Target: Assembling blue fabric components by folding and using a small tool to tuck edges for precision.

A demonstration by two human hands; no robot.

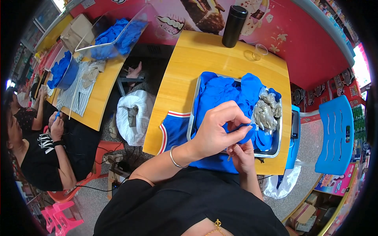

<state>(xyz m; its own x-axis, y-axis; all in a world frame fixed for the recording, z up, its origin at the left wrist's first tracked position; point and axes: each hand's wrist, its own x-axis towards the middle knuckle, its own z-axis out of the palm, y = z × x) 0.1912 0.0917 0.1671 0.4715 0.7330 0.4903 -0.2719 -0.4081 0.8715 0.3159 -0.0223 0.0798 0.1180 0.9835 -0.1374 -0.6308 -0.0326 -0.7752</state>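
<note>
My left hand [220,129], a metal bangle on its wrist, is raised over a metal tray [280,146] with thumb and forefinger pinched together. Blue fabric shows inside and behind that pinch; whether it is held or lies below, I cannot tell. My right hand [243,156] is just beneath, by the tray's near edge, its fingers closed on something too small to make out. Soft blue fabric pieces [217,94] fill most of the tray. At its right side lies a heap of small grey-beige pieces [267,112].
The tray stands on a yellow wooden table [177,78] with a black flask [235,26] and a clear cup [260,51] at the back. A blue chair [334,133] is right. White bags [134,118] flank the table. At left, a co-worker [43,157] handles something blue beside a bin [118,39].
</note>
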